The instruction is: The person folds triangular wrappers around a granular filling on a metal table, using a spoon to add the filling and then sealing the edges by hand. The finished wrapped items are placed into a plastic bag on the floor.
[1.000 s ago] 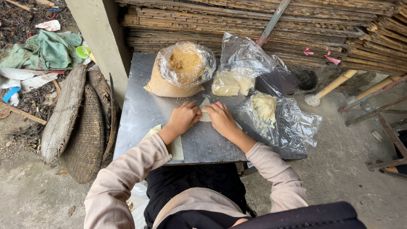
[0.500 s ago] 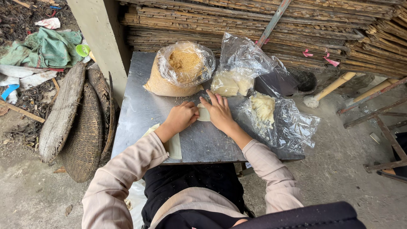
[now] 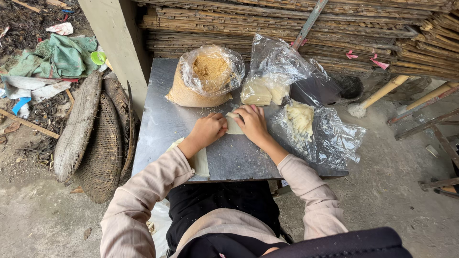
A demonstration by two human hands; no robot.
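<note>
A pale cream wrapper (image 3: 234, 125) is seen on the grey steel table (image 3: 158, 124). Golden-brown crumbs (image 3: 208, 67) are held in clear plastic; green cloth (image 3: 64, 55) is seen nearby.

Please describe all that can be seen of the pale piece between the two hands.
The pale piece is small, flat, cream-coloured, and looks soft like a dough sheet. It lies on the grey metal table, mostly hidden. The left hand presses its left edge, and the right hand covers its right side.

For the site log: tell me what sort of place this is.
Probably a rural outdoor work spot for hand-making food: a metal table on bare ground, stacked bamboo slats behind it, woven baskets alongside, and a bag of brown crumbs.
</note>
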